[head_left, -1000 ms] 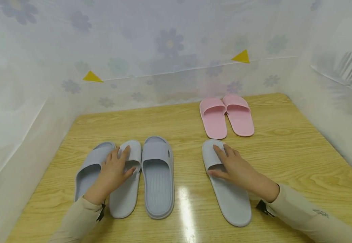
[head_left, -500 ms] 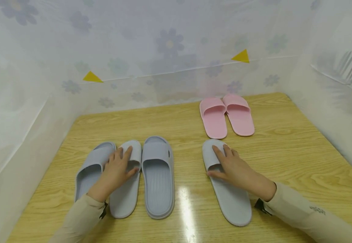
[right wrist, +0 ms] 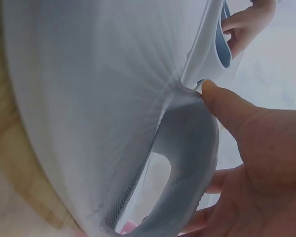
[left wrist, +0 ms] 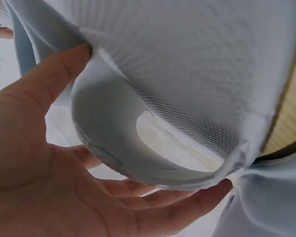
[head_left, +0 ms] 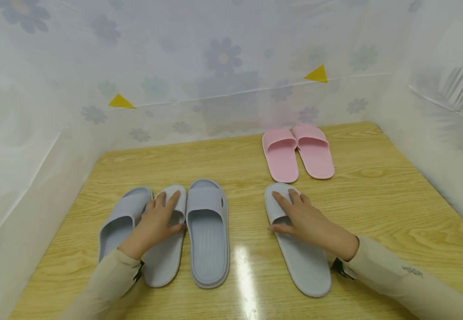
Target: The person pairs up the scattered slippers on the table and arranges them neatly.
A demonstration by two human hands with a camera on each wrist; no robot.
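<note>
Both hands are creeping slightly forward; left hand [head_left: 157, 222] is grasping one pale slipper [head_left: 163, 262], right hand [head_left: 305, 220] its mate [head_left: 301, 255]; pairing them is remaining.

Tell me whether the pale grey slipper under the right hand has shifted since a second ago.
Barely: the pale grey rubber slipper under the right hand has edged slightly left; its toe sits a touch further left of the pink slipper pair, which stayed put.
</note>
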